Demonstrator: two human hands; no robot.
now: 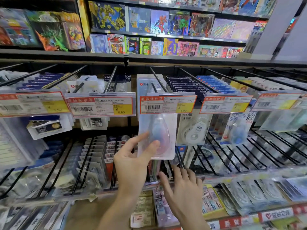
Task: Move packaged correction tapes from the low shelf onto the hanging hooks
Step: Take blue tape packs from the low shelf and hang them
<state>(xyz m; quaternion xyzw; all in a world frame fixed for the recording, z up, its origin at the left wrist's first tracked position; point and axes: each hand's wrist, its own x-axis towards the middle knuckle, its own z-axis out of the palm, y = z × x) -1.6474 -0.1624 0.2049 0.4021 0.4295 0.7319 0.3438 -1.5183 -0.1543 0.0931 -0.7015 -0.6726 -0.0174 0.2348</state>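
Note:
A clear blister pack with a pink and blue correction tape point(157, 136) hangs on the middle hook point(158, 80), behind its price tag point(167, 104). My left hand point(134, 161) pinches the pack's lower left edge between thumb and forefinger. Below it, my right hand point(182, 191) reaches with spread, straight fingers toward packs on the lower hook row and holds nothing. More packaged correction tapes point(159, 208) lie on the low shelf beneath my hands.
Hooks to the left and right carry other tape packs point(192, 130) behind tags point(102, 105). A second row of black wire hooks point(232, 156) juts out below. Toy boxes point(149, 22) fill the upper shelves. A shelf edge point(274, 214) with red labels runs at bottom right.

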